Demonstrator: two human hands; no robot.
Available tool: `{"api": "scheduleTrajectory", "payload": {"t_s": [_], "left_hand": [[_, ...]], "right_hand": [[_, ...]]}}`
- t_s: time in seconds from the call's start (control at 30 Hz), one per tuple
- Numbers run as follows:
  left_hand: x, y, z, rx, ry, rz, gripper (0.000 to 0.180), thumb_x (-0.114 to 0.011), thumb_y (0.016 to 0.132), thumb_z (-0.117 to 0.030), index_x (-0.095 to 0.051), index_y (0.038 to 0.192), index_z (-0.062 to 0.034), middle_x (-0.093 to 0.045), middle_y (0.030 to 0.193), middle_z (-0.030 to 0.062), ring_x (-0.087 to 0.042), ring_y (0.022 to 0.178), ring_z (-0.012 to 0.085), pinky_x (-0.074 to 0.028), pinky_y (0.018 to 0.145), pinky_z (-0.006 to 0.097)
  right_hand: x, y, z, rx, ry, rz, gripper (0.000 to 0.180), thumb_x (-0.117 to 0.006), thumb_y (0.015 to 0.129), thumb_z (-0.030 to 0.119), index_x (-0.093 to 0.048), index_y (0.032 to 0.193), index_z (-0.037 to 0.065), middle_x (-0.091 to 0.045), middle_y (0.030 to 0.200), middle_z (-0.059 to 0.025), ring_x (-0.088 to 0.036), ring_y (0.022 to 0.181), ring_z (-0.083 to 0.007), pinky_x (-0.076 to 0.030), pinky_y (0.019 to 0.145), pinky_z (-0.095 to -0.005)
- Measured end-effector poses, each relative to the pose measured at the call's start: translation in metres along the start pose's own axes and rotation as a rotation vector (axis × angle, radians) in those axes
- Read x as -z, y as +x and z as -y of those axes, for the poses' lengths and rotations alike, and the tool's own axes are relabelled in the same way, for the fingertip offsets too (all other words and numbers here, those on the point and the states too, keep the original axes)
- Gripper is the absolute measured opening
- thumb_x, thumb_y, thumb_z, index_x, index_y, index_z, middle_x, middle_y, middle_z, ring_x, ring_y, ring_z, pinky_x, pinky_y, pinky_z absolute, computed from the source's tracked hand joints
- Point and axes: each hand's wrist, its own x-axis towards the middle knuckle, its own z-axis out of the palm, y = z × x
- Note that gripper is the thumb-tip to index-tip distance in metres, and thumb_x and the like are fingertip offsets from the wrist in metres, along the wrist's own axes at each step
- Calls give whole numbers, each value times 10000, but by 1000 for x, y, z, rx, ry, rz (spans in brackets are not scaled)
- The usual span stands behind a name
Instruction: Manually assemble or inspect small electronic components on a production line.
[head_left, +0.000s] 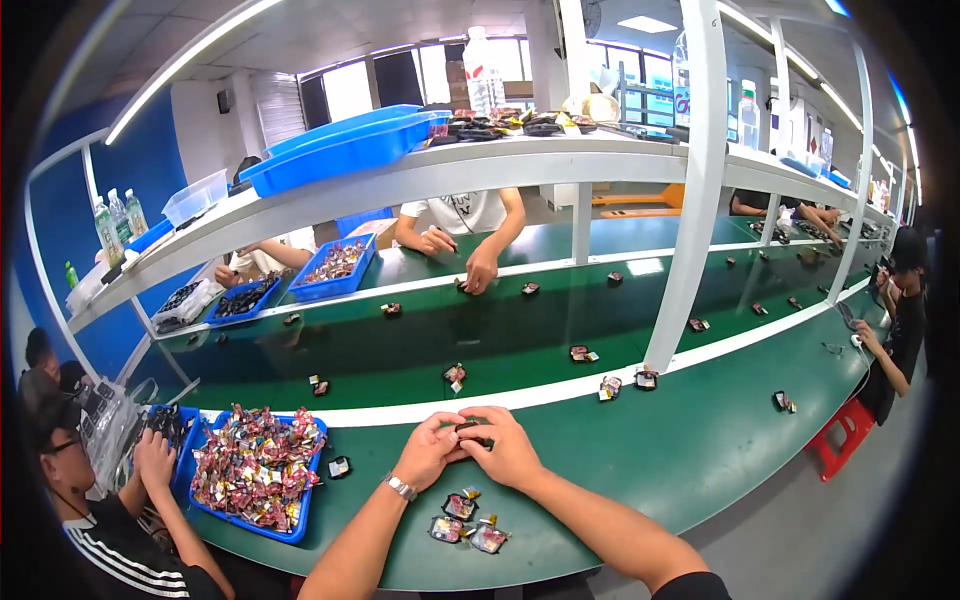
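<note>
— So, what's in the blue tray (pixel 300 528) at the person's left?

— Heaped with small crinkly packets (pixel 255 462), glossy wrappers in red, white and dark colours. The tray is shallow, rectangular plastic, resting on the green desk (pixel 700 450).

— And the hands?

— Both meet over the desk's near edge. The left hand (pixel 428 450), with a metal watch (pixel 401 487) at the wrist, and the right hand (pixel 508 447) pinch a small dark part (pixel 470 430) between their fingertips, both closed on it.

— Anything just under them?

— Three little packets (pixel 465 522) lie flat on the desk, close together, dark with shiny edges.

— Other containers?

— Across the belt (pixel 520 340), a second blue tray (pixel 335 283) holds similar wrapped pieces, and a third (pixel 245 300) holds dark parts. On the white shelf (pixel 480 165) above sit empty-looking blue bins (pixel 340 145) and a clear plastic box (pixel 195 197).
</note>
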Motion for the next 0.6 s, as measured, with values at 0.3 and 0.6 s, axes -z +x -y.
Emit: {"api": "scheduleTrajectory", "payload": {"t_s": [0.3,0.6], "left_hand": [[3,0,2,-32,-61,37,228,-587,953,-99,-490,1158,-77,-576,1271,164,-597,1140,238,-512,983,422],[-4,0,5,-83,-45,0,244,-562,959,-76,-475,1187,-61,-590,1236,152,-602,1128,233,-511,980,408]], "right_hand": [[2,0,7,45,-54,-86,155,-712,762,53,-727,913,83,-629,1173,-75,-554,1120,-279,-488,925,-375],[-4,-1,4,6,35,-92,163,-697,771,44,-724,925,87,-601,1243,-78,-547,1139,-286,-487,934,-378]]}}
